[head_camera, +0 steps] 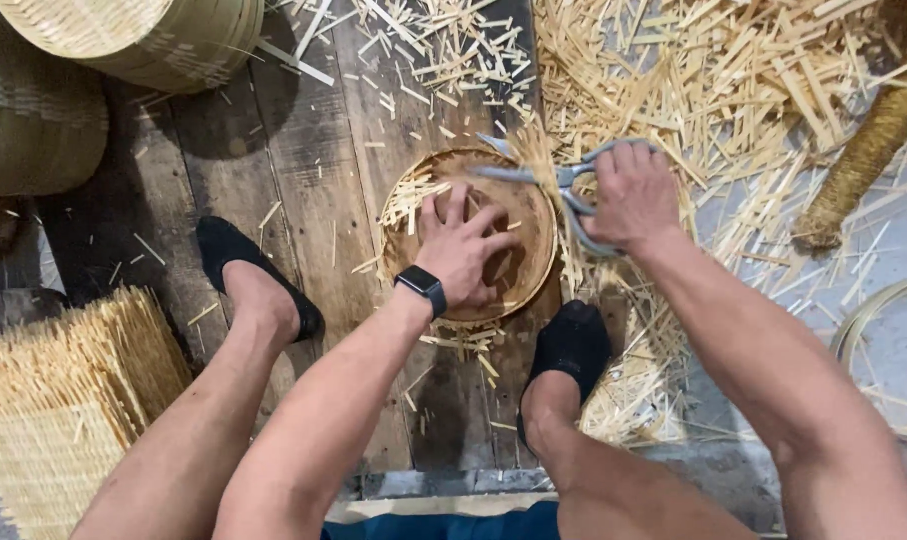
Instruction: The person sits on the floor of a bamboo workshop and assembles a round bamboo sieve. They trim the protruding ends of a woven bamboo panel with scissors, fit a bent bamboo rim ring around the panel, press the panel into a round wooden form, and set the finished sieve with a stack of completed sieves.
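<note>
Plank floor (303, 170); round tray (518, 215) half hidden beneath left hand (461, 250), shears (563, 190) perhaps open.

The person's left hand (460, 250) lies palm down with fingers spread flat, pressing downward, the forearm reaching forward with a dark watch at the wrist. The right hand (631, 195) is curled into a closed grip, knuckles up, just right of the left, its forearm angling in from the lower right.
</note>
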